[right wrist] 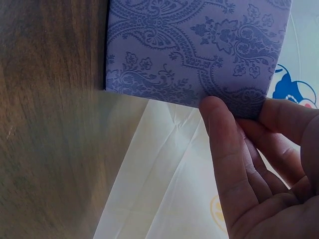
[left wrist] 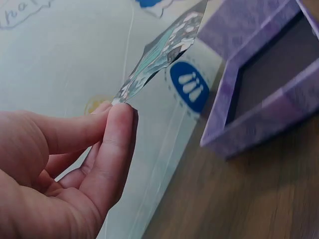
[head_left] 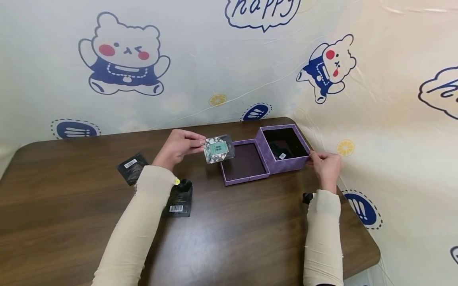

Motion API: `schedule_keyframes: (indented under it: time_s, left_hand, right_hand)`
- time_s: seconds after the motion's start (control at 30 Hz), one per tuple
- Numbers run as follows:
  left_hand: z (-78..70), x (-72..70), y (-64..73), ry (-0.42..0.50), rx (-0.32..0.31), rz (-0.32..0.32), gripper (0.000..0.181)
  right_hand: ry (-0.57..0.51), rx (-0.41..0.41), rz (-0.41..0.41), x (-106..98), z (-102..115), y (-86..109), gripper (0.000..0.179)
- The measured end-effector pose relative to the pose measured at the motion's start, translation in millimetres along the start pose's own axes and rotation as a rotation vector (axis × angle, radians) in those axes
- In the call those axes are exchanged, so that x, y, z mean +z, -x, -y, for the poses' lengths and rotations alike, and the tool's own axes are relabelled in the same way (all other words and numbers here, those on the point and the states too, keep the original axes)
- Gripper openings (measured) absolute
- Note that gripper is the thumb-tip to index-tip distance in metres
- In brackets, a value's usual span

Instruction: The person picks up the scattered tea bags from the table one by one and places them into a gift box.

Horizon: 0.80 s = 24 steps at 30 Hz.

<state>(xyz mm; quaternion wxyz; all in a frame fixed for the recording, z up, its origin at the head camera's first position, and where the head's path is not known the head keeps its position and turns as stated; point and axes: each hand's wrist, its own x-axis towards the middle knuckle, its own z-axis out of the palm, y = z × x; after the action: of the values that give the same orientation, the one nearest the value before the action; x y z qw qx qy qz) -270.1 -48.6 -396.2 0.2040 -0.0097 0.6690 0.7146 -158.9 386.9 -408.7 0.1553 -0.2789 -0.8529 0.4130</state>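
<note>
Between thumb and fingers my left hand (head_left: 180, 147) pinches the edge of a flat packet (head_left: 216, 150) with a floral pattern and a teal label. The packet is raised over the left edge of the purple box's open lid (head_left: 264, 163). In the left wrist view the packet (left wrist: 162, 55) slants up from the fingertips. My right hand (head_left: 327, 169) grips the near right corner of the purple patterned box (head_left: 291, 163). Close up in the right wrist view, thumb and fingers hold that corner of the box (right wrist: 194, 50). A dark packet (head_left: 276, 150) with a white label lies inside.
Two black packets with barcodes lie on the brown table (head_left: 222, 234): one farther left (head_left: 133, 170), the other (head_left: 181, 201) partly behind the left forearm. A cloth with cartoon bears (head_left: 127, 75) hangs behind the table and along its right side.
</note>
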Motion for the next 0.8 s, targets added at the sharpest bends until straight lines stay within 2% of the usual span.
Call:
schedule_keyframes:
  time_s: [0.13, 0.53, 0.8]
  left_hand:
    - [-4.9, 20.1, -4.2, 0.089, 0.003, 0.008, 0.029]
    - [-11.9, 78.7, -13.4, 0.243, -0.013, -0.013, 0.024]
    - [-7.8, 110.9, -20.0, 0.265, -0.038, -0.034, 0.025]
  right_hand:
    - [0.0, -0.007, -0.005, 1.0, -1.3, 0.3, 0.039]
    - [0.044, -0.025, -0.029, 2.4, -1.2, 2.5, 0.038]
    - [0.048, -0.034, -0.038, 2.2, -1.1, 2.5, 0.039]
